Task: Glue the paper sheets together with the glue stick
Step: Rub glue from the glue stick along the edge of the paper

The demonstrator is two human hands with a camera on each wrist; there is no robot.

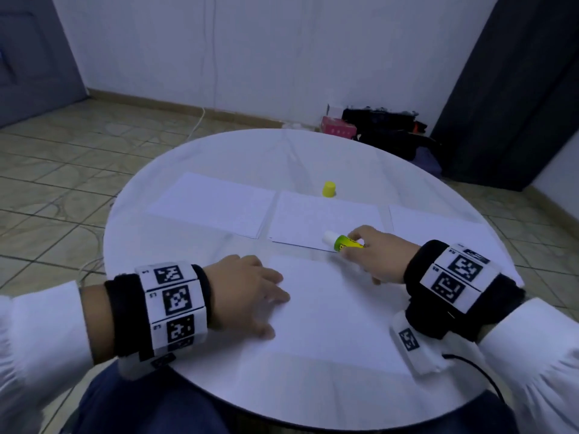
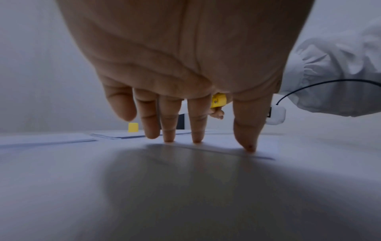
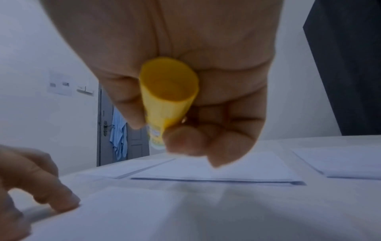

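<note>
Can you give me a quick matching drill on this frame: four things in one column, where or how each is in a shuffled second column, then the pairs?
Things:
1. glue stick
2. yellow cap
3. left hand
4. nearest sheet

States:
A. stands alone on the table at the far edge of the middle sheets
B. lies flat in front of the person, pinned at its left edge
C. uncapped, gripped by the right hand
D. fingers spread, tips pressing on paper

Pairs: 1-C, 2-A, 3-D, 4-B

Person wearing white sleeves (image 1: 44, 324), black wristbands (image 1: 125, 314) bearing white square-code marker blocks (image 1: 172, 302); thin black cable (image 1: 476, 369) trailing from right wrist; dark blue trousers (image 1: 141, 405).
</note>
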